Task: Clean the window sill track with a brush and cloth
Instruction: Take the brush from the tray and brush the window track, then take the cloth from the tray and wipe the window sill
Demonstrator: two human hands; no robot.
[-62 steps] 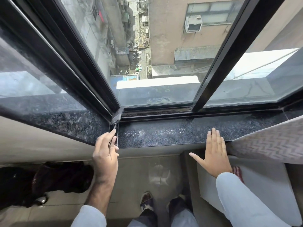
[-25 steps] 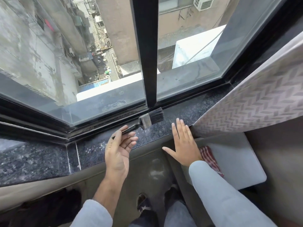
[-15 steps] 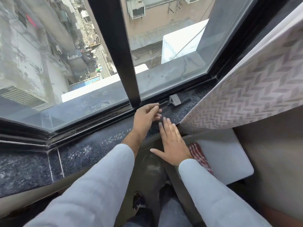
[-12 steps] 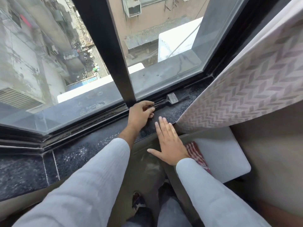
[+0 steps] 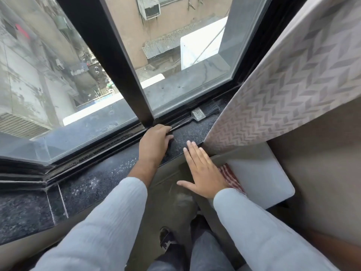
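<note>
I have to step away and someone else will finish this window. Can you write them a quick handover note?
Left hand: shut on the brush handle, bristles at the track's right end beside the curtain.
Right hand: open, flat on the sill edge.
Red checked cloth: under the right wrist on the white surface, unused.
Done: brushing under way.
Left: grit shows in the track and on the sill; finish, then wipe.

A patterned curtain (image 5: 289,83) is hanging at the right. Just below its lower edge a white board (image 5: 259,177) is lying. Far left of the curtain, outside the glass, an air conditioner (image 5: 148,7) is sitting on a building wall.
</note>
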